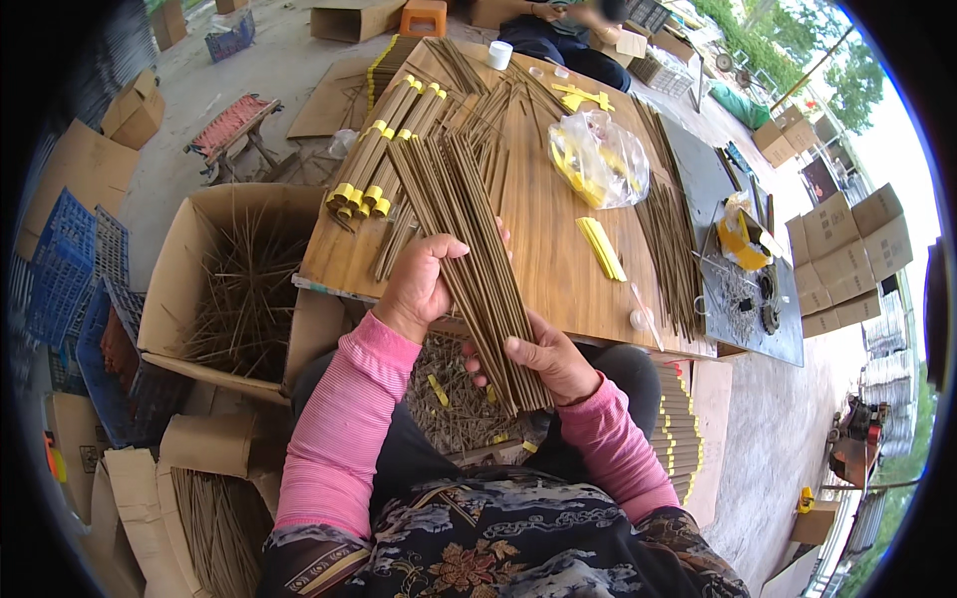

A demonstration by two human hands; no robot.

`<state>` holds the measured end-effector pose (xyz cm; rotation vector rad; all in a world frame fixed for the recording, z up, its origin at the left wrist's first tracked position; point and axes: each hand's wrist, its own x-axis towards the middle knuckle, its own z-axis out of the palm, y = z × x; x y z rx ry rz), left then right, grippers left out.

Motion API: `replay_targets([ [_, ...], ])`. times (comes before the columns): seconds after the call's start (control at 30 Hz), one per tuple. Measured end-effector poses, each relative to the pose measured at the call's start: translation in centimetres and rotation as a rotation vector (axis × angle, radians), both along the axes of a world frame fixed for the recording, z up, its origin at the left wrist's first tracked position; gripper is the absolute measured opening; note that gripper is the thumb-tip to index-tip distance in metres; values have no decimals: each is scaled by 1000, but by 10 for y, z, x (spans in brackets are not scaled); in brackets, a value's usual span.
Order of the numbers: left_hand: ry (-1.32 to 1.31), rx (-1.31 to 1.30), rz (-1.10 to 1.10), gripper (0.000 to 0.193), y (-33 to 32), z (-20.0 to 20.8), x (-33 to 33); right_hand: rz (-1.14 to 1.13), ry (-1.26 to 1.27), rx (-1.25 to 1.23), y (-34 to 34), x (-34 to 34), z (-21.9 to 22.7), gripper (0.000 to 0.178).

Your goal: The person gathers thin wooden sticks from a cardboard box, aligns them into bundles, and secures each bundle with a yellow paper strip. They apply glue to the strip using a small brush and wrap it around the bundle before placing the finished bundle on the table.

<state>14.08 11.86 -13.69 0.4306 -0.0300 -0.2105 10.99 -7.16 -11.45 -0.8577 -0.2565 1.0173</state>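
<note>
A thick bundle of thin brown sticks (pixel 474 249) lies tilted across both my hands, over the near edge of the wooden table. My left hand (pixel 427 284) grips its left side near the middle, with the thumb on top. Lower down, my right hand (pixel 551 361) wraps the near end from the right, thumb on top and some fingers showing beneath. Just beyond on the table, finished-looking bundles of sticks banded in yellow (pixel 384 140) are stacked. To the right of the held bundle lies a small stack of yellow paper strips (pixel 600 249).
A clear plastic bag (pixel 598 159) with yellow strips and a white cup (pixel 499 55) stand on the table. Loose sticks (pixel 663 229) line its right side, beside a dark board (pixel 738 309). Left stands a cardboard box (pixel 164 289) of stick scraps. Another person (pixel 563 40) sits across.
</note>
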Motion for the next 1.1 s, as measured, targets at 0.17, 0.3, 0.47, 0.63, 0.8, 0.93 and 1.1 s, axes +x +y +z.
replay_targets([
  [0.17, -25, 8, -17, 58, 1, -1, 1, 35, -76, -37, -2, 2, -1, 44],
  [0.3, -8, 9, -8, 49, -1, 4, -1, 31, 47, 26, -3, 0, 2, 44],
  [0.47, 2, -31, 42, 42, -6, 7, -3, 84, 82, 64, -5, 0, 4, 45],
  [0.63, -59, -93, 24, 36, -3, 6, -5, 94, 67, 37, -2, 0, 2, 45],
  [0.8, -82, -106, 39, 31, 5, 4, -4, 88, -16, -53, -1, 0, 3, 45],
  [0.93, -75, -48, 131, 27, 16, 7, -3, -308, -545, -334, -2, -11, 3, 50],
  [1.1, -72, -13, 279, 27, 29, 10, -4, -372, -1346, -831, -2, -19, 27, 17],
])
